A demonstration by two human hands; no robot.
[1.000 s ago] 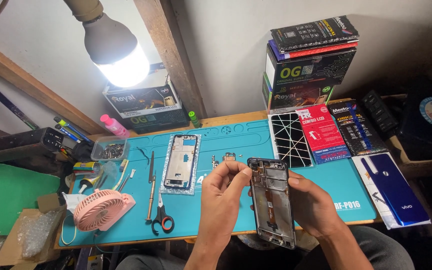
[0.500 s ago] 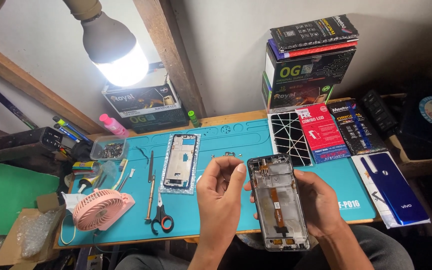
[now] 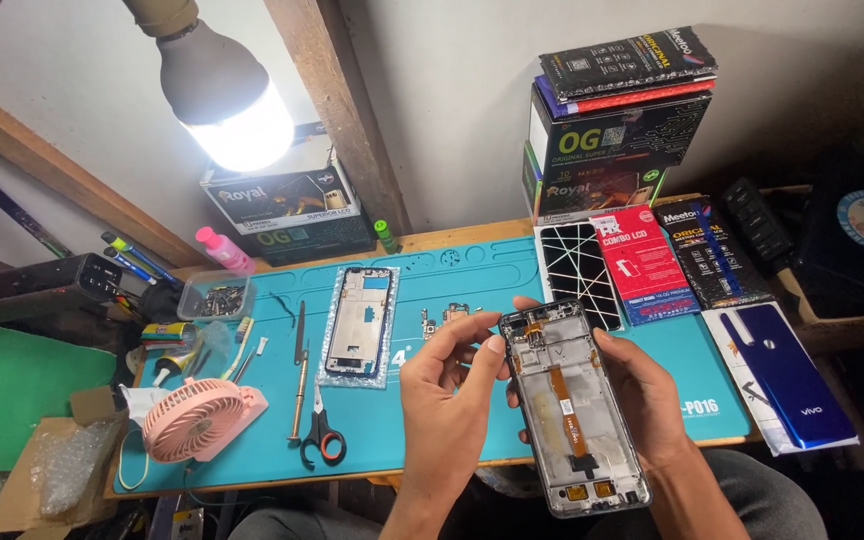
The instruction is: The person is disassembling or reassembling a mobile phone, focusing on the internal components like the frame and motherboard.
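Lying between both hands, the opened phone frame [image 3: 572, 405] is gripped by right hand [image 3: 642, 400] and left hand [image 3: 447, 400].

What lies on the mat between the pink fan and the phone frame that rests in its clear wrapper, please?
In the head view, scissors and thin hand tools lie on the teal mat between the pink fan and the wrapped phone frame.

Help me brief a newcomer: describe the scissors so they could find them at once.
Start at the teal work mat covering the bench, then go to its near left part, right of the pink handheld fan. The scissors lie there below a screwdriver; unlike the slim straight tools around them, they have black loop handles lined with orange.
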